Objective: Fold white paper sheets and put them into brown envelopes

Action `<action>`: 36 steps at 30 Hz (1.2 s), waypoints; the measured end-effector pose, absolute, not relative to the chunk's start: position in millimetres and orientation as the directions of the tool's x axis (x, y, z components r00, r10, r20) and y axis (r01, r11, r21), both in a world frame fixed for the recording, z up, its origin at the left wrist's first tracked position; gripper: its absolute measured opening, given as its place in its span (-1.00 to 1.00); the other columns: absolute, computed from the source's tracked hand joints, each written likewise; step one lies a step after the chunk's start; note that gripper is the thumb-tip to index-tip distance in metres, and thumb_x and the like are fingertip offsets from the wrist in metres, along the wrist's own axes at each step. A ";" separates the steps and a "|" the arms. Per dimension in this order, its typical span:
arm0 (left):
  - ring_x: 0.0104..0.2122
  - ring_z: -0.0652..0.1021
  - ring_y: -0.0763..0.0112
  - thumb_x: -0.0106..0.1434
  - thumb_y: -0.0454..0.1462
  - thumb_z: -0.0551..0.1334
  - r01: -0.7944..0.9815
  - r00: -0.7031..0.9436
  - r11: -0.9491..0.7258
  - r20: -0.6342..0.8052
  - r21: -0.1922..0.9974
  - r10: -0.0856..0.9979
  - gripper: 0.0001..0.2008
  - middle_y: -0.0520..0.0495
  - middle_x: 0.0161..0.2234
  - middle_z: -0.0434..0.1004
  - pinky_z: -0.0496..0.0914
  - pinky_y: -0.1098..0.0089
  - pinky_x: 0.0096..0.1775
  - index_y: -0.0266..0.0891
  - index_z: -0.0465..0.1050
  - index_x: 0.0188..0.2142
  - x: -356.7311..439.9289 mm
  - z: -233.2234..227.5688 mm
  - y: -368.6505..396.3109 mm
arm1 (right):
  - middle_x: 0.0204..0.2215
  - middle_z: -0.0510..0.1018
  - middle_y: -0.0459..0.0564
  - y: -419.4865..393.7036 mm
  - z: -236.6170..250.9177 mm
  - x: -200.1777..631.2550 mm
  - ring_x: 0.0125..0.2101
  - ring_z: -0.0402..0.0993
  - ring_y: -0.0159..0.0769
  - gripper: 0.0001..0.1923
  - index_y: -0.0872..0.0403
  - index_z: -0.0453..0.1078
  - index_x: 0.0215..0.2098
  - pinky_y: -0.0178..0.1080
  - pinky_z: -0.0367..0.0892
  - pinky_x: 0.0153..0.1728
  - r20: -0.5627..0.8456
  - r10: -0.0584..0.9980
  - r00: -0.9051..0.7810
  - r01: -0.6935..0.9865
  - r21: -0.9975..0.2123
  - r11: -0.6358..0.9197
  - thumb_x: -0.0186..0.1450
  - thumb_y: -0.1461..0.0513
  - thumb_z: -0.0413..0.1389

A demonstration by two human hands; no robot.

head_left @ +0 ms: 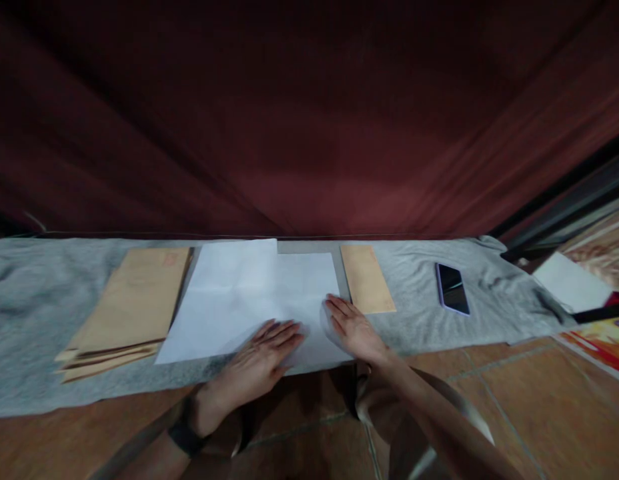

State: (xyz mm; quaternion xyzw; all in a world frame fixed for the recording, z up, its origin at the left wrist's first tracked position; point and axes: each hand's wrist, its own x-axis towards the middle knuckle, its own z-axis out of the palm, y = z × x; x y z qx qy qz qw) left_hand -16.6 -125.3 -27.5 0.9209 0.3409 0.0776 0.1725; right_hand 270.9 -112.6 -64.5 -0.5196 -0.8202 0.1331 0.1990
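On the grey cloth [39, 300] spread over the tiled floor [514, 400], we are pressing both hands flat on the near edge of a white sheet of paper [239, 293]. Our left hand [262, 357] is lying palm down with its fingers together and pointing away from us, gripping nothing; our right hand [354, 328] is resting just beside it, also open and flat, near the sheet's right corner. The paper is sitting in the middle of the cloth, between a stack of brown envelopes [129, 307] on the left and a single brown envelope [367, 279] on the right, which is lying just beside the sheet's right edge.

As we judge it, we are flattening or creasing the sheet, so we are wanting even pressure: palms low, fingers sweeping outward from the centre, and one hand anchoring while the other is sliding, since the soft cloth underneath is likely giving way and letting the paper creep. Keeping the corners lined up before bearing down is mattering most.

Much is hard to make out. We are seeing faint fold lines across the sheet, but whether it is one sheet or two overlapping ones we cannot tell. Our hands are covering the near edge. A dark phone [452, 288] is lying well apart to the right, and the papers [572, 283] at the far right are being cut off by the frame. The whole view is dim and blurred.
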 end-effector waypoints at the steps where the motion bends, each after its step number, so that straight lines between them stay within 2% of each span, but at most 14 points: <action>1: 0.26 0.39 0.30 0.36 -0.29 0.17 0.599 0.745 -0.687 0.028 0.411 0.666 -0.54 0.01 0.27 0.39 0.20 0.15 0.32 0.05 0.37 0.23 -19.9 -24.5 -122.0 | 0.31 0.33 0.08 -109.2 -61.4 277.1 0.30 0.25 -0.19 -0.48 0.10 0.30 0.30 -0.04 0.21 0.32 0.165 0.903 -0.396 0.772 -0.473 0.425 0.39 0.38 -0.07; 4: 0.10 0.55 0.30 0.41 -0.24 0.13 0.576 0.719 -0.637 0.054 0.512 0.693 -0.70 0.02 0.09 0.58 0.43 0.25 0.15 0.02 0.57 0.03 -27.6 -14.4 -114.4 | 0.24 0.43 -0.08 -102.8 -49.1 296.0 0.24 0.34 -0.28 -0.38 -0.03 0.40 0.22 -0.10 0.24 0.31 0.087 0.892 -0.444 0.684 -0.610 0.400 0.30 0.47 -0.10; 7: 0.02 0.61 0.28 0.41 -0.21 0.13 0.530 0.715 -0.623 0.093 0.575 0.693 -0.72 0.01 0.02 0.63 0.50 0.28 0.06 -0.01 0.62 -0.04 -30.7 -4.8 -110.7 | 0.27 0.40 -0.15 -104.8 -35.7 307.4 0.28 0.29 -0.25 -0.35 -0.13 0.42 0.20 -0.05 0.19 0.32 -0.017 0.840 -0.543 0.618 -0.685 0.386 0.26 0.48 -0.05; 11: -0.02 0.62 0.30 0.42 -0.15 0.12 0.507 0.660 -0.537 0.097 0.674 0.745 -0.70 0.00 -0.04 0.66 0.49 0.31 0.05 -0.03 0.63 -0.05 -31.1 2.0 -110.6 | 0.40 0.14 -0.14 -113.6 -23.4 305.3 0.38 0.05 -0.16 -0.35 -0.21 0.27 0.31 0.01 0.04 0.37 -0.126 0.793 -0.595 0.626 -0.692 0.360 0.28 0.28 0.19; 13: -0.02 0.62 0.29 0.41 -0.12 0.13 0.502 0.649 -0.466 0.039 0.729 0.760 -0.69 -0.01 -0.03 0.66 0.48 0.32 0.06 -0.04 0.63 -0.04 -33.3 1.7 -109.8 | 0.38 0.19 -0.15 -115.6 -20.3 301.0 0.38 0.05 -0.18 -0.44 -0.21 0.30 0.29 -0.03 -0.01 0.39 -0.118 0.791 -0.600 0.611 -0.706 0.358 0.33 0.16 0.19; 15: 0.00 0.61 0.25 0.35 -0.09 0.19 0.510 0.642 -0.383 -0.044 0.770 0.765 -0.69 -0.03 0.00 0.65 0.47 0.31 0.07 -0.05 0.62 -0.03 -38.3 -0.6 -106.9 | 0.29 0.36 -0.15 -115.1 -18.7 298.1 0.33 0.18 -0.21 -0.59 -0.18 0.40 0.22 -0.08 0.03 0.37 -0.097 0.803 -0.588 0.577 -0.746 0.333 0.42 0.10 0.07; 17: 0.04 0.58 0.19 0.25 -0.07 0.30 0.523 0.613 -0.289 -0.118 0.802 0.781 -0.62 -0.06 0.05 0.61 0.45 0.28 0.10 -0.07 0.59 0.03 -45.2 -3.1 -101.7 | 0.16 0.52 -0.11 -113.6 -18.6 297.7 0.22 0.36 -0.19 -0.62 -0.13 0.48 0.14 -0.13 0.21 0.27 -0.107 0.840 -0.532 0.561 -0.787 0.255 0.46 0.05 -0.01; 20: 0.04 0.57 0.11 0.12 -0.06 0.39 0.507 0.549 -0.140 -0.193 0.851 0.813 -0.50 -0.09 0.07 0.59 0.46 0.27 0.06 -0.12 0.58 0.05 -53.8 -5.1 -92.8 | -0.13 0.68 0.06 -111.5 -21.0 299.4 -0.08 0.58 -0.10 -0.58 0.03 0.59 -0.04 -0.20 0.44 -0.07 -0.222 0.920 -0.324 0.656 -0.753 0.049 0.40 -0.04 0.06; 22: -0.08 0.61 0.12 0.12 -0.04 0.37 0.497 0.501 -0.048 -0.241 0.866 0.831 -0.57 -0.09 -0.05 0.66 0.50 0.32 -0.09 -0.15 0.63 -0.06 -55.5 -5.7 -88.3 | -0.31 0.69 0.07 -109.6 -23.5 299.6 -0.26 0.60 -0.13 -0.60 0.09 0.62 -0.17 -0.26 0.43 -0.25 -0.262 0.939 -0.223 0.711 -0.703 -0.027 0.36 -0.03 0.12; 24: -0.29 0.61 0.18 0.13 0.01 0.34 0.513 0.466 0.031 -0.308 0.858 0.829 -0.64 -0.06 -0.27 0.68 0.48 0.38 -0.30 -0.19 0.67 -0.23 -54.2 -7.1 -85.1 | -0.43 0.66 0.04 -105.8 -26.2 298.0 -0.38 0.57 -0.18 -0.63 0.11 0.61 -0.32 -0.29 0.37 -0.36 -0.266 0.943 -0.199 0.740 -0.672 -0.034 0.33 -0.01 0.15; 27: -0.49 0.51 0.28 0.12 0.07 0.31 0.494 0.406 0.128 -0.358 0.860 0.841 -0.60 -0.02 -0.51 0.58 0.37 0.40 -0.46 -0.22 0.63 -0.43 -49.9 -12.5 -80.0 | -0.52 0.60 0.02 -95.8 -30.7 292.0 -0.45 0.51 -0.23 -0.63 0.12 0.53 -0.50 -0.31 0.26 -0.44 -0.249 0.952 -0.177 0.760 -0.649 -0.029 0.33 0.05 0.15; 31: -0.45 0.50 0.31 0.04 0.10 0.32 0.339 0.286 0.224 -0.327 0.914 0.901 -0.54 -0.05 -0.44 0.60 0.37 0.38 -0.39 -0.25 0.63 -0.35 -44.8 -22.0 -71.2 | -0.52 0.58 -0.04 -80.5 -36.7 281.2 -0.46 0.46 -0.30 -0.74 0.12 0.50 -0.45 -0.33 0.18 -0.46 -0.160 0.984 -0.083 0.734 -0.677 -0.049 0.33 0.15 0.14; 36: -0.51 0.42 0.38 -0.01 0.12 0.31 0.355 0.160 0.266 -0.339 0.896 0.927 -0.50 -0.04 -0.46 0.56 0.24 0.41 -0.49 -0.28 0.59 -0.34 -39.4 -28.4 -65.8 | -0.43 0.60 -0.07 -71.6 -40.5 271.1 -0.42 0.47 -0.33 -0.79 0.10 0.50 -0.30 -0.36 0.20 -0.42 -0.103 0.994 -0.041 0.720 -0.693 -0.042 0.38 0.19 0.06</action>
